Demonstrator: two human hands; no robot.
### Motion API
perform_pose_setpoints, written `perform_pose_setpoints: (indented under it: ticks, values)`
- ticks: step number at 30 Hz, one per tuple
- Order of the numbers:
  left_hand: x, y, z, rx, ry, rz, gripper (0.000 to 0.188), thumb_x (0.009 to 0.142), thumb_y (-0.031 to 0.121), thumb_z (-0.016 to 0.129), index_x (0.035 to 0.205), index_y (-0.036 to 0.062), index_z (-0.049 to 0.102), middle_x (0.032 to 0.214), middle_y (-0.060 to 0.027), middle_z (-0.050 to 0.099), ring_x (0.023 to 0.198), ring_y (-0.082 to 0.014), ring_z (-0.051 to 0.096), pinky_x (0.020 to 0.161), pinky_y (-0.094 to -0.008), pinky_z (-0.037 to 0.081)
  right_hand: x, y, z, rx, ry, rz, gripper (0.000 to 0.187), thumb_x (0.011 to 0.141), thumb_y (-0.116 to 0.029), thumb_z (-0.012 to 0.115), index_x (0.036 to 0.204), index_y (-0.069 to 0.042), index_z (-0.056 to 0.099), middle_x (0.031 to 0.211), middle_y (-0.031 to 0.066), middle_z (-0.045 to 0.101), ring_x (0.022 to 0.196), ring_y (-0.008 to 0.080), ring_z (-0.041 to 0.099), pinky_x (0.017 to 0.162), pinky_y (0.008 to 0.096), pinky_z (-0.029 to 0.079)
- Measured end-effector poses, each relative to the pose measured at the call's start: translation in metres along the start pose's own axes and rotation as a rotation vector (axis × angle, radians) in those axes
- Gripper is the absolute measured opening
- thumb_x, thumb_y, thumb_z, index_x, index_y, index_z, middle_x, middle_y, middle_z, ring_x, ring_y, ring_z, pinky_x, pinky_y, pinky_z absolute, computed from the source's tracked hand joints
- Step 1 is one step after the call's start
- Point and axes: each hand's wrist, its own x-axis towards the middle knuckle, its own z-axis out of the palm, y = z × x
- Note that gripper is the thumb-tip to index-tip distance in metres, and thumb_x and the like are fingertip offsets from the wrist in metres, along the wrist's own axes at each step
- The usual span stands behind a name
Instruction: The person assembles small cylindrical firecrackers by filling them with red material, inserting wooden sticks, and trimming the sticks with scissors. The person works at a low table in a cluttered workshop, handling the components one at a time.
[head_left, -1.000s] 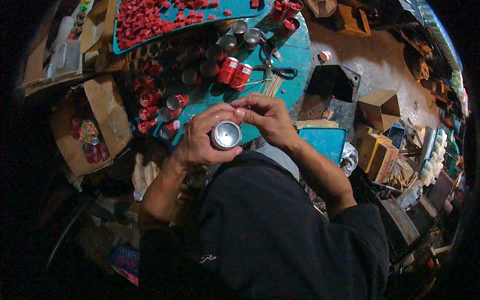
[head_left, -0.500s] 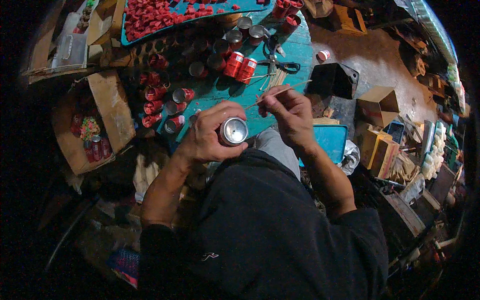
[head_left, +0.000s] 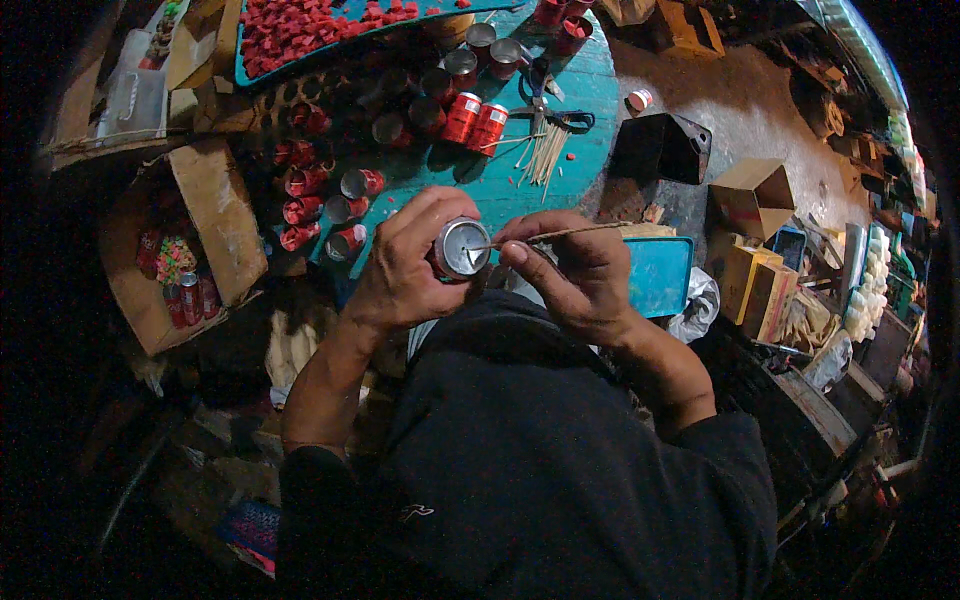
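My left hand [head_left: 408, 262] is wrapped round a red can [head_left: 462, 249], its silver end tilted up with a small hole near the middle. Between thumb and fingers, my right hand [head_left: 578, 272] pinches a thin wooden stick [head_left: 590, 229]. One tip of the stick meets the can's end at the hole; how deep it goes I cannot tell. Beyond my hands, on the turquoise table [head_left: 592, 75], lie a bundle of similar sticks [head_left: 543, 155] and black-handled scissors [head_left: 572, 121]. Two red cans [head_left: 474, 120] stand close by.
Several open-topped red cans [head_left: 345, 240] crowd the table's left side. Behind them, a blue tray [head_left: 244, 68] bears a heap of red pieces. A cardboard box [head_left: 218, 205] with cans is at left; a black box [head_left: 662, 148] and blue bin [head_left: 660, 275] are at right.
My right hand has come down and the stick's tip has moved to the can's end. My left hand has tilted the can slightly toward the right and shifted it a little upward.
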Motion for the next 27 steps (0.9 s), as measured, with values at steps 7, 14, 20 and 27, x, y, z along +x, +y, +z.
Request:
perform_pose_setpoints:
  ticks: [7,14,20,27]
  values:
    - [-0.001,0.001,0.0,-0.003,-0.008,-0.003,0.051,0.068,0.007,0.087,0.113,0.0001,0.064,0.112,-0.0168,0.067,0.101,-0.0361,0.07,0.087,-0.0416,0.057,0.0,0.003,0.001,0.019,-0.013,0.007,0.014,0.099,0.004,0.07,0.113,0.005,0.071,0.111,0.0136,0.075,0.105,0.0176,0.07,0.094,0.0319,0.056]
    - [-0.001,0.002,-0.002,0.008,-0.008,-0.007,0.051,0.069,0.008,0.087,0.113,0.0004,0.065,0.112,-0.0168,0.066,0.102,-0.0358,0.07,0.086,-0.0413,0.057,0.002,0.001,0.003,0.027,-0.024,-0.002,0.014,0.099,0.004,0.07,0.113,0.006,0.071,0.111,0.0138,0.075,0.106,0.0176,0.07,0.094,0.0322,0.056]
    - [-0.002,0.0,-0.003,0.01,-0.021,-0.002,0.055,0.064,0.007,0.086,0.115,0.0007,0.064,0.114,-0.0169,0.066,0.104,-0.0365,0.07,0.087,-0.0418,0.057,0.004,0.0,0.006,-0.12,-0.013,-0.045,0.01,0.096,0.001,0.075,0.105,0.004,0.074,0.106,0.0118,0.075,0.101,0.0168,0.071,0.088,0.0304,0.056]
    - [-0.003,-0.004,0.004,0.063,-0.037,-0.003,0.057,0.061,0.005,0.08,0.116,0.0008,0.065,0.115,-0.0173,0.066,0.104,-0.0395,0.07,0.085,-0.0442,0.058,0.016,0.004,0.008,-0.318,-0.068,-0.19,0.013,0.091,-0.006,0.082,0.1,-0.001,0.076,0.096,0.0094,0.073,0.083,0.0149,0.068,0.073,0.0326,0.053]
